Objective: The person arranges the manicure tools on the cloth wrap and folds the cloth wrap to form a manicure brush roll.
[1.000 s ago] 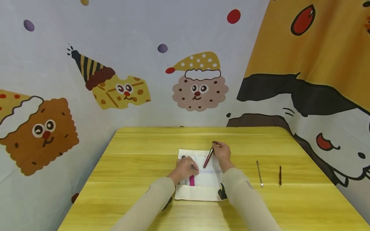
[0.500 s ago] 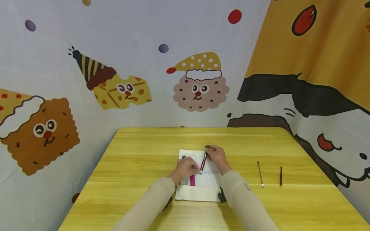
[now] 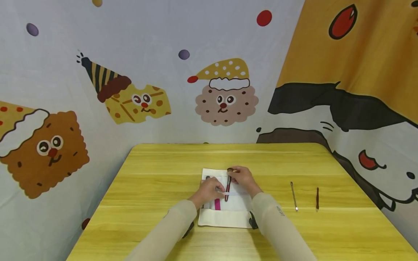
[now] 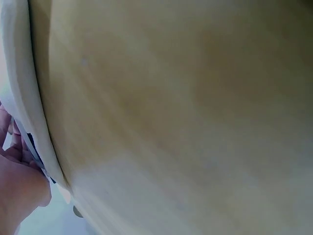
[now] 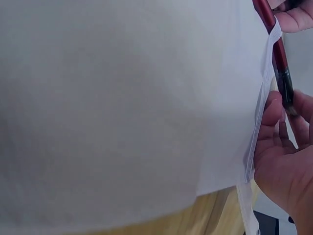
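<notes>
A white cloth roll lies unfolded on the table, a pale elastic band running across it. My right hand pinches a red-handled brush near its dark bristle end. The handle passes under the band and points toward me, as the right wrist view shows the band crossing over it. My left hand pinches the band right beside the handle, its fingers partly hidden in the head view. Only part of the left hand shows at the edge of the left wrist view.
A thin silver tool and a slim dark-brown tool lie on the wooden table to the right. A magenta strip shows on the roll, and a black fastener sits at its near right corner.
My right hand has moved left and toward me with the brush. The handle, first held over the cloth, now runs under the band. My left hand has stayed in place.
</notes>
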`<state>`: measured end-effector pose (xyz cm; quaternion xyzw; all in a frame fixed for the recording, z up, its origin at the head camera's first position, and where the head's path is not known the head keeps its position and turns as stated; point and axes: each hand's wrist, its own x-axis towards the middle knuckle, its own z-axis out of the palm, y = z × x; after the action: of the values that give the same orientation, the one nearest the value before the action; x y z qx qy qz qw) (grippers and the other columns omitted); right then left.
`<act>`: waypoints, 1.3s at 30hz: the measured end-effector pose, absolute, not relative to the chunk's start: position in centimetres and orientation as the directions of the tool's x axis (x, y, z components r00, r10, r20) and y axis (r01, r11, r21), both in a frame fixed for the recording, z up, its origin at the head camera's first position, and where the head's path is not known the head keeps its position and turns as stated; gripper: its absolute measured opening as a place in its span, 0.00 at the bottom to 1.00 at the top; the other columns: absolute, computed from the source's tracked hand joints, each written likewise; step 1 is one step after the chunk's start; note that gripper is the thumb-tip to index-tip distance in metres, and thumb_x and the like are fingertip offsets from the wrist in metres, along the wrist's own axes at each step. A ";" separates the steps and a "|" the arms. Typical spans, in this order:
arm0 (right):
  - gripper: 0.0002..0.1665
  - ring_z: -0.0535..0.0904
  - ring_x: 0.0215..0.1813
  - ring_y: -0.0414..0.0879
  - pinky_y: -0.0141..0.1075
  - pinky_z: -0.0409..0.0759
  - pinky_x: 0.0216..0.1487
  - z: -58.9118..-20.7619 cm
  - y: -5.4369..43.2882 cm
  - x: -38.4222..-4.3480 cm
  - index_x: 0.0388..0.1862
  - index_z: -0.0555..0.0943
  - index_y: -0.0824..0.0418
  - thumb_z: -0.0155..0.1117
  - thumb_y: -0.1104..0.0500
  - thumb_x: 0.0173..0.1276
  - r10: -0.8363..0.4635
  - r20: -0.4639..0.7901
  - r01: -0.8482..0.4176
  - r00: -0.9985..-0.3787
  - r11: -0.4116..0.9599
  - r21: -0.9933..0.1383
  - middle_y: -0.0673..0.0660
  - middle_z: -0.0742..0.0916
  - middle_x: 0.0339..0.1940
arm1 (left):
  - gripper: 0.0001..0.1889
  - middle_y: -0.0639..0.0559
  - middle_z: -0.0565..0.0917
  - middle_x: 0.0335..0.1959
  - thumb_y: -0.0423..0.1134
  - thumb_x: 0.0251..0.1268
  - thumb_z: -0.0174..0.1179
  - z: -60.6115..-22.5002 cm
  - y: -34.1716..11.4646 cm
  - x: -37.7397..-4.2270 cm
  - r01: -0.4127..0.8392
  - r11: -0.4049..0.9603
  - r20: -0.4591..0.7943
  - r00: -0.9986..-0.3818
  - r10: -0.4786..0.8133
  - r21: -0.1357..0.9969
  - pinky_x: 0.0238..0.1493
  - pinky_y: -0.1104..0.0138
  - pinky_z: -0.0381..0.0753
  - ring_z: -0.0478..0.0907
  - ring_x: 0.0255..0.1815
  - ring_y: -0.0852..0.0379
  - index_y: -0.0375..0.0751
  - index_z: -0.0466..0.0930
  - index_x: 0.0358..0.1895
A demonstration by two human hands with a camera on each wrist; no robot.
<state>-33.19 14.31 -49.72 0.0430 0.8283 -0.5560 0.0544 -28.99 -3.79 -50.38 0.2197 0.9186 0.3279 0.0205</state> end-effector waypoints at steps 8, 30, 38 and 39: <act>0.16 0.76 0.29 0.44 0.33 0.74 0.30 -49.7 14.7 -32.8 0.54 0.83 0.64 0.66 0.60 0.70 -0.073 -0.137 0.085 -0.988 0.484 -0.871 0.55 0.84 0.33 | 0.04 0.60 0.79 0.31 0.40 0.54 0.75 -50.3 -3.9 -29.0 0.405 0.672 0.116 -0.894 0.432 0.620 0.49 0.56 0.62 0.74 0.37 0.61 0.50 0.89 0.28; 0.14 0.78 0.35 0.44 0.36 0.79 0.35 -49.8 15.1 -31.3 0.50 0.86 0.61 0.68 0.60 0.67 -0.249 -0.116 -0.065 -0.962 0.617 -0.785 0.54 0.86 0.43 | 0.03 0.61 0.79 0.31 0.39 0.55 0.75 -50.6 -3.9 -29.1 0.416 0.657 0.123 -0.887 0.444 0.629 0.52 0.53 0.62 0.74 0.37 0.61 0.48 0.89 0.30; 0.12 0.76 0.38 0.44 0.35 0.75 0.37 -49.6 15.1 -31.1 0.43 0.89 0.60 0.60 0.63 0.68 -0.295 -0.087 -0.127 -0.952 0.635 -0.762 0.53 0.88 0.40 | 0.03 0.61 0.79 0.30 0.38 0.56 0.74 -50.6 -4.1 -29.2 0.411 0.634 0.128 -0.887 0.443 0.655 0.52 0.52 0.62 0.74 0.36 0.61 0.49 0.89 0.29; 0.12 0.76 0.38 0.44 0.35 0.75 0.37 -49.6 15.1 -31.1 0.42 0.89 0.60 0.59 0.64 0.67 -0.299 -0.085 -0.133 -0.950 0.639 -0.758 0.53 0.88 0.40 | 0.03 0.60 0.79 0.30 0.37 0.56 0.74 -50.6 -4.1 -29.2 0.411 0.632 0.129 -0.887 0.442 0.657 0.52 0.52 0.62 0.74 0.36 0.61 0.48 0.89 0.29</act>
<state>-31.13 15.11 -49.59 -0.1200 0.8995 -0.4076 0.1019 -29.21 -4.07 -50.60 0.2362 0.9032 0.3577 0.0221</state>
